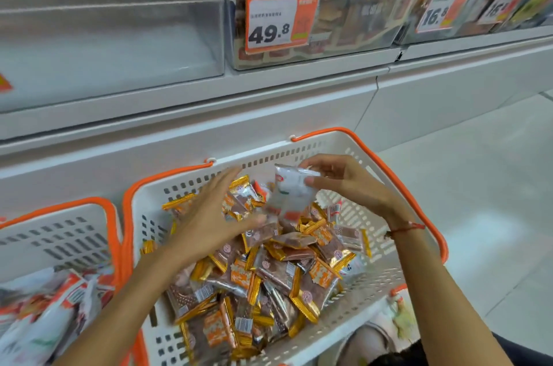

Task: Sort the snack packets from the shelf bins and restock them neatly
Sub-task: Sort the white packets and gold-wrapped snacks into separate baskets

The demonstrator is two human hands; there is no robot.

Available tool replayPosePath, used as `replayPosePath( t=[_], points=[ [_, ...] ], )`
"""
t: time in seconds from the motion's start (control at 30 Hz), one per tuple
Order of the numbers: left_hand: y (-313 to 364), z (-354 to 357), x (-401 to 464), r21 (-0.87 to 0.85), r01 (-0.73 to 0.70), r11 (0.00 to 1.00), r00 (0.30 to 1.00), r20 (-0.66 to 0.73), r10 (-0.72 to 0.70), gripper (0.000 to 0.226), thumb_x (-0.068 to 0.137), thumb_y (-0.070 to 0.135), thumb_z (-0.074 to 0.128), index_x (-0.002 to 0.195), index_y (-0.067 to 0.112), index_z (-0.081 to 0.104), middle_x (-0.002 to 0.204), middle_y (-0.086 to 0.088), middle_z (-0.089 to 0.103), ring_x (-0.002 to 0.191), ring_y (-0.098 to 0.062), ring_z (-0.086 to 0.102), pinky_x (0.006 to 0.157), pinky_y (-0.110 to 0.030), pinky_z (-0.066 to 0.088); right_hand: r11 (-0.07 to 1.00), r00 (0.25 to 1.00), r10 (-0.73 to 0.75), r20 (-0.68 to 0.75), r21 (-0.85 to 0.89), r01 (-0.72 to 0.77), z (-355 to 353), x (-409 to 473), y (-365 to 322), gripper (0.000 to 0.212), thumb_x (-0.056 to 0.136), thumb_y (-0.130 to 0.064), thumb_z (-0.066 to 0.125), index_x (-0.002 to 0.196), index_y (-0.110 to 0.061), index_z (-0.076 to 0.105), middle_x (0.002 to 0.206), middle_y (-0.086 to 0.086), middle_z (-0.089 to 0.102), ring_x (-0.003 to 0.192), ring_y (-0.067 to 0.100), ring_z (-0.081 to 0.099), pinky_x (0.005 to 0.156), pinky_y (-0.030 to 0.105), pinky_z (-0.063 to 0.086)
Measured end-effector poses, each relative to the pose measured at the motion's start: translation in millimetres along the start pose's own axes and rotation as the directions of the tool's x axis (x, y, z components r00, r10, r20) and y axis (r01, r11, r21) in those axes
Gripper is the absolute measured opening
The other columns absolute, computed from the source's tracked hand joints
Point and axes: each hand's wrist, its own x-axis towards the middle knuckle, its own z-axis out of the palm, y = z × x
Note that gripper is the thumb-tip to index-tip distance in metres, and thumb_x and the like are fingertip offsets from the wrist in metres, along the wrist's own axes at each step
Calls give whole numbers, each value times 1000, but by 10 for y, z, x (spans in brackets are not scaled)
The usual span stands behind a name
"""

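Below shelf bins (pixel 314 21): basket (pixel 374 300) of gold packets (pixel 269 270); right hand (pixel 344 183) pinching white packet (pixel 291 195), left hand (pixel 209 216) spread flat.

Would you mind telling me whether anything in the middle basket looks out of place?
Yes: the white packet pinched in the right hand differs from the gold-edged brown packets filling the middle basket. It resembles the white packets in the left basket. The left hand hovers open.
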Motion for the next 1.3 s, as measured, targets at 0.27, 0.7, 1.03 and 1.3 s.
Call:
replayPosePath(
  t=[0.27,0.7,1.03,1.3],
  points=[
    [3,-58,-103,-367,-16,930,978,-197,-61,22,83,45,59,105,46,59,96,24,71,90,3,68,86,-32,56,990,989,94,-111,114,-81,579,463,119,25,97,-23,55,121,-22,63,103,-1,70,99,14,64,89,27,51],
    [-336,-155,-402,-555,28,831,931,-289,-225,19,96,18,53,107,32,59,93,27,71,90,4,67,70,-7,49,758,855,518,3,-465,-458,931,979,1027,55,95,-31,55,144,-13,40,141,16,50,126,32,48,106,39,39],
    [-418,-129,-360,-589,59,806,927,-267,-263,17,97,18,53,110,28,57,96,21,66,84,11,65,66,-6,48,717,891,454,17,-601,-354,921,1033,1085,39,88,-33,65,120,-13,54,117,12,62,107,27,56,91,38,48],
    [-461,-119,-331,-586,78,807,931,-247,-269,21,97,20,53,118,25,56,100,19,64,84,10,65,66,-9,51,771,958,274,-85,-576,-272,904,839,1032,17,88,-24,64,90,-13,77,69,0,67,61,10,52,68,26,43]
  ],
)
